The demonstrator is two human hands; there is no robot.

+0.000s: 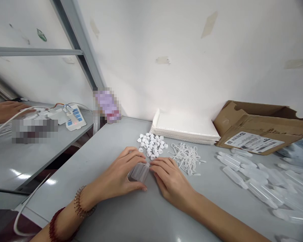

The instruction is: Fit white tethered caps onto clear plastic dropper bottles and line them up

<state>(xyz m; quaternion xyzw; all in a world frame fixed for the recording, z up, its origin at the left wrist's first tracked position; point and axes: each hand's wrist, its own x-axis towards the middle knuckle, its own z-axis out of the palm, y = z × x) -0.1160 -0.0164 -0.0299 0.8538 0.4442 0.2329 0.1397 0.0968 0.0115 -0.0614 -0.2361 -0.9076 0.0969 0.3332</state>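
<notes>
Near the middle of the grey table (151,208), my left hand (121,174) is curled round a small group of clear plastic bottles (139,173), thumb on the near side and fingers on the far side. My right hand (169,176) is at the right of the bottles, its fingers bent together with the fingertips by their top end; whatever is between the fingertips is hidden. Just beyond my hands lies a pile of small white caps (153,144). White looped plastic strips (188,156) are heaped to the right of the caps.
Many clear bottles (260,191) lie loose at the right. Behind are a stack of white padded envelopes (185,127) and an open cardboard box (262,127). On a separate table at the left are a power strip (75,117), cables and another person's hand (8,111).
</notes>
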